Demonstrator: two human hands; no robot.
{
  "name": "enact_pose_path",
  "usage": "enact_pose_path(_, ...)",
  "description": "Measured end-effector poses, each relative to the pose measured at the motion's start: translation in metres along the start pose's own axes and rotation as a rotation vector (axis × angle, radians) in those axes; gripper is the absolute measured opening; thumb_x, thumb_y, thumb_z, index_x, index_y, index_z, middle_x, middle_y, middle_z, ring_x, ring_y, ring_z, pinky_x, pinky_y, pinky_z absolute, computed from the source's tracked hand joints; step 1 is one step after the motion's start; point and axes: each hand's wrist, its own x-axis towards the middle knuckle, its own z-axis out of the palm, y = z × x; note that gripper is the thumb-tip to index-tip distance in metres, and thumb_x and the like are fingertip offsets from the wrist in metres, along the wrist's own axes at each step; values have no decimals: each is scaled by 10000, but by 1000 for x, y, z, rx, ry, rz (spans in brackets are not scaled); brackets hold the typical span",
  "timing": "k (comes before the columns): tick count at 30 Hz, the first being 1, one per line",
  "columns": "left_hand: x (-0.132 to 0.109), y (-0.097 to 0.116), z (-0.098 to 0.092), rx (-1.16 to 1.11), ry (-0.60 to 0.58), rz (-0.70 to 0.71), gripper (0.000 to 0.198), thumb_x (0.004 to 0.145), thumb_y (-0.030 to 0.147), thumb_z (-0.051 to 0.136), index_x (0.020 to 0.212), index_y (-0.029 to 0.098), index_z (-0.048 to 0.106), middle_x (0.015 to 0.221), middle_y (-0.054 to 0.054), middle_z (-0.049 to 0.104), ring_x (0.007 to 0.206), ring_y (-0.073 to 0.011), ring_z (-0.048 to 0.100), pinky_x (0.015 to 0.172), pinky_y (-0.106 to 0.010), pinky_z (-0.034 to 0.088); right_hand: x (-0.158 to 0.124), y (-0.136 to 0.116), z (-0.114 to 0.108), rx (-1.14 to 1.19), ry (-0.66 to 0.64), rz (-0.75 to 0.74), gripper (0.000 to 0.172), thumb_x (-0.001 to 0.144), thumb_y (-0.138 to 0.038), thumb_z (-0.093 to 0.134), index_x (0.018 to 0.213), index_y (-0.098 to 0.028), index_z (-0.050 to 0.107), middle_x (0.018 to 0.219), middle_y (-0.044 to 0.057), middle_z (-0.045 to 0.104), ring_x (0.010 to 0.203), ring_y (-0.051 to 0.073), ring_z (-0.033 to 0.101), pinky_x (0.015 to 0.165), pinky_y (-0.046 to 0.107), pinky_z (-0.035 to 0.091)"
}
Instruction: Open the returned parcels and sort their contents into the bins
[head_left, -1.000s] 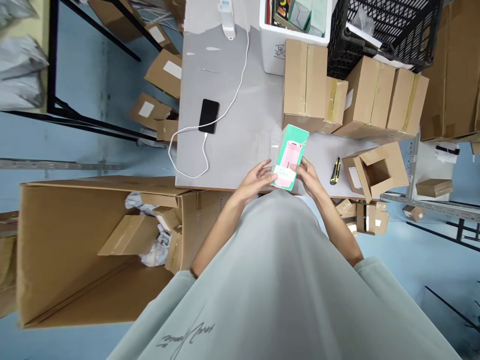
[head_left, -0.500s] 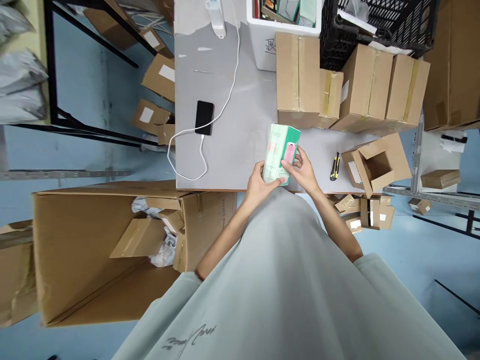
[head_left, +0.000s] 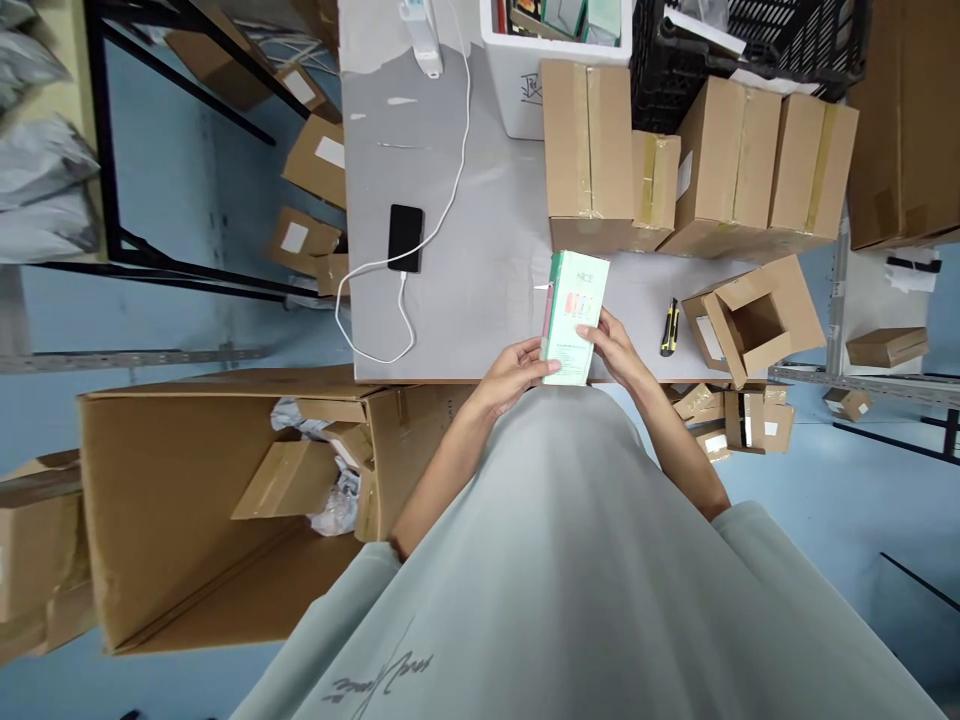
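A pale green product box (head_left: 579, 305) with small coloured pictures and print on its face is held between my two hands, above the table's front edge. My left hand (head_left: 517, 372) grips its lower left side, thumb on the front. On the right side, my right hand (head_left: 613, 345) grips it with the thumb over the face and the fingers partly hidden behind. To the right on the table lies a yellow and black utility knife (head_left: 670, 328). Beyond it sits an opened cardboard box (head_left: 757, 320), tilted, with its flaps apart.
Closed cardboard boxes (head_left: 589, 150) line the back of the grey table (head_left: 480, 250), before a white bin (head_left: 517, 85) and a black crate (head_left: 810, 50). A phone (head_left: 406, 238) with a white cable lies left. A large open carton (head_left: 187, 520) stands below on the left.
The green box has been turned in my hands: its side with the pink picture has swung away leftward, and a printed pale face now shows. Both hands have shifted their hold.
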Motion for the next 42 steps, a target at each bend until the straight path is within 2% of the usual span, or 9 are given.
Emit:
enact_pose_path(4,1,-7,10,135,221,101,709,628,492,1057,1208,180,794,1242,-118,872,1166,-344,816,962,-420,652,7,9,2,-63,66,-70,811,852,-801,888,1452,-279,731,1585,103,763,1501,385,692,1296,561,596)
enact_pose_path(9,0,-13,19,531,460,218,628,707,450,995,1232,199,760,1192,-92,850,1151,-338,792,1029,-457,630,15,26,7,-158,208,-67,965,754,-828,958,1503,-281,693,1457,131,804,1308,359,784,1162,528,682)
enact_pose_path(12,-4,-11,15,516,373,225,784,717,464,1022,1397,217,719,1370,-120,824,1296,-365,767,1062,-472,643,13,27,7,-108,231,-29,953,727,-840,957,1450,-269,712,1377,121,835,1251,355,799,1126,525,697)
enact_pose_path(15,-6,-6,0,266,190,166,872,769,566,1022,1503,238,685,1638,-167,699,1489,-402,688,1083,-493,665,7,22,3,-43,199,-39,857,743,-852,926,1336,-258,753,1391,118,842,1348,377,763,1162,533,674)
enact_pose_path(20,-3,-4,-17,93,15,20,973,717,557,1084,1547,238,688,1635,-197,708,1461,-422,721,1110,-537,671,1,11,1,-68,105,-63,791,738,-820,938,1263,-252,772,1403,111,841,1396,380,738,1233,537,621)
enact_pose_path(26,3,-13,-12,100,47,67,948,627,478,1127,1437,205,719,1490,-175,805,1326,-379,799,1092,-495,686,-3,8,9,-92,34,-40,882,750,-834,933,1404,-274,742,1506,105,792,1465,378,706,1282,535,592)
enact_pose_path(33,-2,-19,-22,191,121,111,1004,586,487,1125,1449,218,688,1595,-179,740,1526,-399,679,1250,-520,588,3,-6,-10,-164,86,-124,1081,787,-923,877,1659,-341,615,1741,123,623,1595,383,607,1307,562,568)
enact_pose_path(36,-7,-17,-29,278,131,110,1005,581,492,1118,1451,224,693,1601,-169,733,1564,-398,644,1325,-540,513,9,-19,-23,-205,132,-195,972,831,-903,868,1607,-351,676,1733,123,632,1610,395,597,1314,589,558)
enact_pose_path(42,-12,-10,-40,422,84,97,1005,583,486,1107,1470,223,715,1595,-168,736,1528,-410,664,1328,-552,501,18,-35,-37,-326,21,-185,754,854,-828,904,1367,-280,839,1461,134,818,1400,382,760,1202,568,653)
